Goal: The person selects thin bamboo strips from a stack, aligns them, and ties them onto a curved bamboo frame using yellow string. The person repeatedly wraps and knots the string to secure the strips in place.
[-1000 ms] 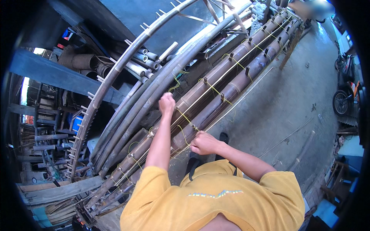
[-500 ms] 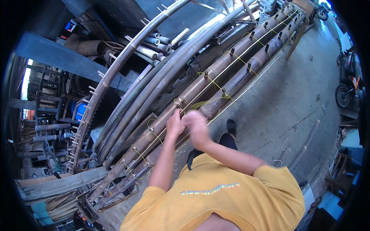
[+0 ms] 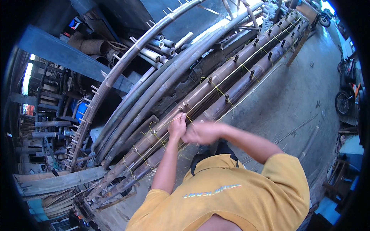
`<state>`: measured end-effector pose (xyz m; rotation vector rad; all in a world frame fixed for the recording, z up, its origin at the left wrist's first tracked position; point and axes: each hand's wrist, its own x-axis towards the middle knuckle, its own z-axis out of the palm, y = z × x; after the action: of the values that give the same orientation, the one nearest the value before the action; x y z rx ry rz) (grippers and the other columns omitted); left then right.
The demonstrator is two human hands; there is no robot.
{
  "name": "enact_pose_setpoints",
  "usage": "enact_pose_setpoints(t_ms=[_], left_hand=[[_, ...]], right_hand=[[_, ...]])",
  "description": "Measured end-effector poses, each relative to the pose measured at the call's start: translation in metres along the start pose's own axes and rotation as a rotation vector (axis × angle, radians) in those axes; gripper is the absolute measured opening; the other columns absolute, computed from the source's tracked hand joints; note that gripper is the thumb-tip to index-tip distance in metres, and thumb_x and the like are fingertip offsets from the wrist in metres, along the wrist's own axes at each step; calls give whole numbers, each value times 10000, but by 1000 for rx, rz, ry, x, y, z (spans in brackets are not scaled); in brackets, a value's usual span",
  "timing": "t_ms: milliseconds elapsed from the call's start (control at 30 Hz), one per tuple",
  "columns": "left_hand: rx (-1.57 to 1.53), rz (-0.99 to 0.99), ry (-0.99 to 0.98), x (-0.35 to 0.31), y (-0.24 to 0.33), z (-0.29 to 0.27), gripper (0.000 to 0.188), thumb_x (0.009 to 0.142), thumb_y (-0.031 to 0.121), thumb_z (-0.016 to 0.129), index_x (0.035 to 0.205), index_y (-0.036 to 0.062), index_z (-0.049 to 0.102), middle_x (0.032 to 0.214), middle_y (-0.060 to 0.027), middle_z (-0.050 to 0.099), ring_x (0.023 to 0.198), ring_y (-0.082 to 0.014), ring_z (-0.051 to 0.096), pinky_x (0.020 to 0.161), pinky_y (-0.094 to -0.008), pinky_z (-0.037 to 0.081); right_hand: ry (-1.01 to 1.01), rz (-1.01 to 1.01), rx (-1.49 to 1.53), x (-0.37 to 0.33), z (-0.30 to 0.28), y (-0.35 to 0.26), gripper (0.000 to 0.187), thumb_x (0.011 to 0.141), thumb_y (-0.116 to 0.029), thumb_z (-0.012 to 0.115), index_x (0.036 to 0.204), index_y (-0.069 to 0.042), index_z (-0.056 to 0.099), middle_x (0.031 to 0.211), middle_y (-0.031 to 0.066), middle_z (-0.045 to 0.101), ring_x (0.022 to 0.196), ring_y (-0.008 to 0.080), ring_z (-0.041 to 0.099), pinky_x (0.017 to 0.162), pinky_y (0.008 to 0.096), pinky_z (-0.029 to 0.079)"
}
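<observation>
Two long brown bamboo poles, the left one [image 3: 223, 71] and the right one [image 3: 216, 109], lie side by side and slant away to the upper right. Dark pegs [image 3: 227, 98] stick up along them, and thin yellow cord [image 3: 216, 87] is looped and crossed between the poles. My left hand [image 3: 177, 125] is closed at the left pole beside a peg, pinching the yellow cord there. Close against it on the right, my right hand [image 3: 202, 132] is smeared by motion over the gap between the poles; its fingers are not readable.
To the left lie long curved bamboo poles [image 3: 154, 90] and a bent pole with many pegs [image 3: 115, 73]. Cut bamboo tubes [image 3: 156, 50] are stacked behind. A motorbike [image 3: 347, 96] stands at the far right. Thin sticks [image 3: 295, 129] lie on the concrete floor [image 3: 293, 100].
My right hand has swept down and slightly right, its forearm now more level. The left hand stays beside the peg. A blurred yellow loop right of the hands no longer shows.
</observation>
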<state>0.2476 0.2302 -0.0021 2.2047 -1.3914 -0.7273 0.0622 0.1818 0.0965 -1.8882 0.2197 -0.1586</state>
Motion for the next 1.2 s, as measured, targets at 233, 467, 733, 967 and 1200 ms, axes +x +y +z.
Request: enact_pose_setpoints(t_ms=[233, 467, 733, 967, 1200], left_hand=[[-402, 311, 251, 24, 62, -33, 279, 1040, 206, 532, 969, 4, 711, 768, -34, 671, 708, -86, 582, 676, -272, 462], [108, 90, 213, 131, -12, -7, 348, 1004, 330, 467, 1079, 94, 710, 1046, -232, 687, 994, -462, 644, 863, -547, 503], [162, 341, 356, 36, -83, -122, 424, 1005, 296, 491, 1294, 9, 611, 1003, -213, 723, 1004, -381, 689, 905, -464, 514], [85, 134, -176, -72, -138, -96, 340, 930, 290, 619, 1174, 53, 604, 1151, -249, 669, 1087, -421, 643, 905, -501, 499], [27, 129, -78, -68, -141, -93, 385, 1030, 376, 474, 1269, 108, 613, 1142, -234, 673, 1116, -429, 618, 938, -524, 469]], right_hand=[[253, 44, -206, -34, 77, 66, 398, 929, -288, 559, 659, -5, 633, 653, 229, 611, 684, 434, 609, 750, 514, 500], [220, 134, -575, -23, 104, 59, 240, 873, -274, 613, 850, -58, 717, 777, 167, 677, 837, 360, 665, 935, 446, 483], [222, 341, 656, 39, 246, 40, 409, 942, -353, 627, 1270, -109, 614, 1133, 132, 635, 1088, 275, 613, 957, 434, 490], [1340, -41, 1112, 137, 220, -26, 221, 1012, -136, 422, 818, -70, 506, 779, 46, 530, 767, 160, 554, 719, 315, 454], [869, 248, -1046, 210, 130, 29, 552, 1023, -467, 429, 923, -15, 730, 857, 199, 728, 847, 333, 694, 828, 438, 509]])
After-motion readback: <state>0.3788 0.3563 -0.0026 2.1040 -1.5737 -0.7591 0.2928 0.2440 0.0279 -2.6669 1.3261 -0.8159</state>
